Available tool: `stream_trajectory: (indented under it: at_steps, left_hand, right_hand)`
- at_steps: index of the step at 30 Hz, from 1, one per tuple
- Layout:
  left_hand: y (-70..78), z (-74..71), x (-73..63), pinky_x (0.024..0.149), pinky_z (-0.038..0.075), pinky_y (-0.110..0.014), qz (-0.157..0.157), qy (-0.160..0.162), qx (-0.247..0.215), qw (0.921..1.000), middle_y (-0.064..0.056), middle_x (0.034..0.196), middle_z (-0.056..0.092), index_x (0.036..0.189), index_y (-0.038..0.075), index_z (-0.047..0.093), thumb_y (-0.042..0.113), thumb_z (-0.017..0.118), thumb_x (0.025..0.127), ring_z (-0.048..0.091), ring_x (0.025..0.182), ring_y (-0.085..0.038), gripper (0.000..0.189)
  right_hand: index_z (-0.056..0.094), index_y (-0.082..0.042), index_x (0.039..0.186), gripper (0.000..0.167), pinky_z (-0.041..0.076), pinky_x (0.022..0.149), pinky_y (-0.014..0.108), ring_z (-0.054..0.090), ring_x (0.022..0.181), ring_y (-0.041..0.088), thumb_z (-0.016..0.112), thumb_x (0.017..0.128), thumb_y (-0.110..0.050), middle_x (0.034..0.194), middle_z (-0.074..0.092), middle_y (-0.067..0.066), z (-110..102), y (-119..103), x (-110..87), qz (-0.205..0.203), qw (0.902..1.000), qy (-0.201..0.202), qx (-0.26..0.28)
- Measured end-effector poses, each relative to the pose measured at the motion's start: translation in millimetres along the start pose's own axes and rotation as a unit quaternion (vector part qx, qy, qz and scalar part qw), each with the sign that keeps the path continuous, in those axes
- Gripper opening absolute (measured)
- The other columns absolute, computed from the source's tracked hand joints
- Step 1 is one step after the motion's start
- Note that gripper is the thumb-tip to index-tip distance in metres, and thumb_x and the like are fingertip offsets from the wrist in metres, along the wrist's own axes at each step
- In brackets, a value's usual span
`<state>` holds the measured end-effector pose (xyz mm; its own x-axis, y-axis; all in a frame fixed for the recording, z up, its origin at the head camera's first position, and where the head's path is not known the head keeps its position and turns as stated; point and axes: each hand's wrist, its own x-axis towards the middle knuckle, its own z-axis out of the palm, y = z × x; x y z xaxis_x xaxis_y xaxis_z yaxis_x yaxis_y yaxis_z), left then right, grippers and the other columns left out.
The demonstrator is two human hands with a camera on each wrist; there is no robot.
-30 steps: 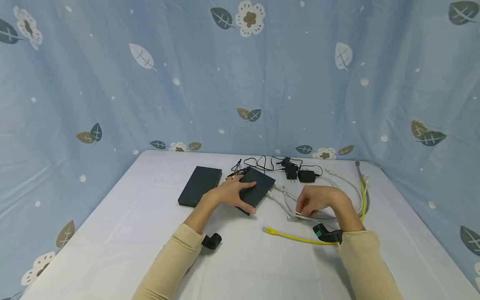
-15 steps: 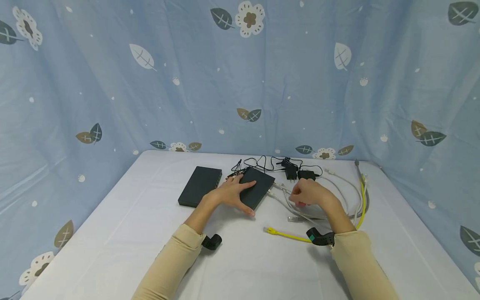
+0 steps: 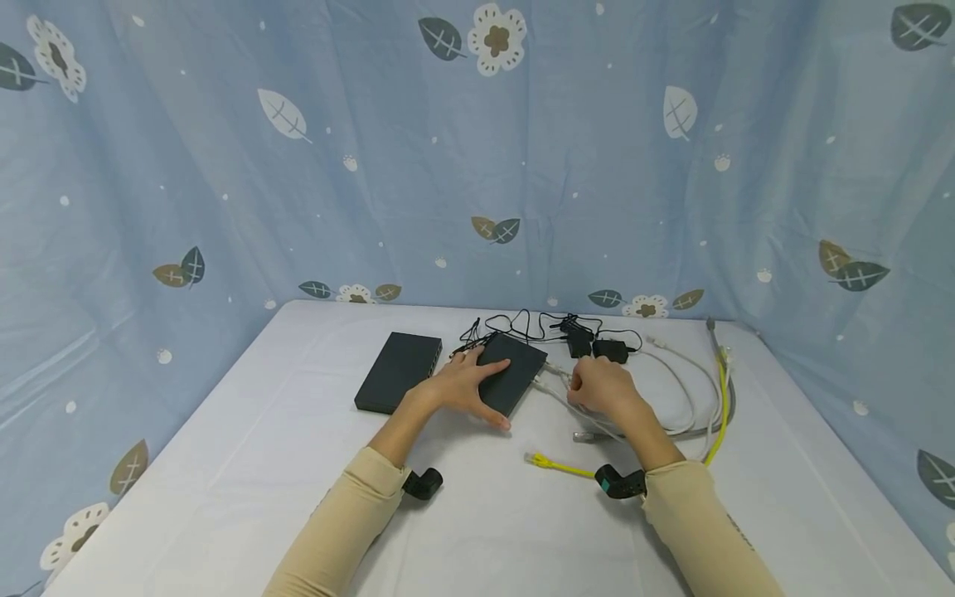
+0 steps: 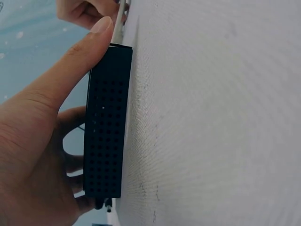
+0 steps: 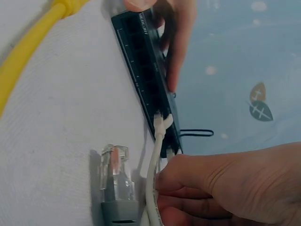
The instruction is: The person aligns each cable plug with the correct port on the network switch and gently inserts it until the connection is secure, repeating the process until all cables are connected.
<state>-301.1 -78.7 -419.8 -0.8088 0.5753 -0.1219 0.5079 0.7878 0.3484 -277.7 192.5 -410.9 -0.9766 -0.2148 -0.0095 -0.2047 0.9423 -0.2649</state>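
My left hand (image 3: 458, 385) holds a black network switch (image 3: 515, 377) on the table. Its thumb lies at the near corner and its fingers spread over the top and far side. In the right wrist view, a white network cable (image 5: 156, 160) is plugged into the switch's row of ports. Beside it, at the end port, my right hand (image 5: 225, 183) pinches another white cable close to its clear plug (image 5: 170, 153); the fingers partly hide that cable. A grey cable's clear plug (image 5: 115, 172) lies loose on the cloth nearby.
A second black box (image 3: 399, 373) lies left of the switch. Two black power adapters (image 3: 612, 351) with tangled thin cords (image 3: 515, 323) sit behind. White and grey cables curve at the right, and a yellow cable (image 3: 559, 466) lies in front.
My right hand has moved left and away from me, from the loose cables to the ported side of the switch. My left hand has stayed on the switch.
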Motion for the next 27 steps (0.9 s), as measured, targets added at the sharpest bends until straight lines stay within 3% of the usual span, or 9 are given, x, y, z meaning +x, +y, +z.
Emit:
stream_trajectory:
  at_steps: [9,14,20,27]
  left_hand:
    - [0.7,2.6,-0.1,0.111,0.025,-0.07,-0.013,0.008,-0.007,0.9999,-0.016,0.165,0.006,0.155,0.036,0.027,0.067,0.079,0.067,0.012,0.15,-0.044,0.107]
    - [1.7,3.0,-0.5,0.112,0.025,-0.068,-0.014,0.007,-0.003,0.9999,-0.016,0.165,0.006,0.155,0.036,0.027,0.067,0.079,0.067,0.013,0.151,-0.043,0.107]
    - [3.3,2.2,-1.0,0.113,0.025,-0.067,-0.014,0.008,0.001,0.9999,-0.015,0.166,0.006,0.156,0.035,0.027,0.066,0.079,0.068,0.013,0.151,-0.042,0.106]
    - [3.8,0.8,-2.3,0.113,0.024,-0.067,-0.011,0.014,-0.005,0.9998,-0.013,0.166,0.005,0.155,0.034,0.028,0.067,0.079,0.068,0.013,0.15,-0.044,0.106]
  right_hand:
    - [0.072,-0.014,0.079,0.007,0.044,0.054,0.028,0.055,0.06,0.014,0.073,0.085,-0.015,0.071,0.066,-0.002,-9.3,0.2,-3.2,-0.017,0.9989,-0.036,0.024]
    - [0.072,-0.013,0.082,0.005,0.046,0.055,0.028,0.056,0.06,0.014,0.071,0.086,-0.015,0.073,0.067,-0.001,-13.4,1.3,-4.5,-0.017,0.9984,-0.032,0.045]
    - [0.071,-0.01,0.089,0.007,0.051,0.061,0.032,0.062,0.066,0.014,0.069,0.089,-0.016,0.082,0.071,0.003,-21.2,2.0,-6.7,-0.019,0.996,0.025,0.084]
    - [0.071,-0.008,0.1,0.013,0.056,0.071,0.039,0.069,0.078,0.019,0.067,0.092,-0.018,0.089,0.075,0.007,-31.8,2.0,-5.1,-0.059,0.9827,0.114,0.133]
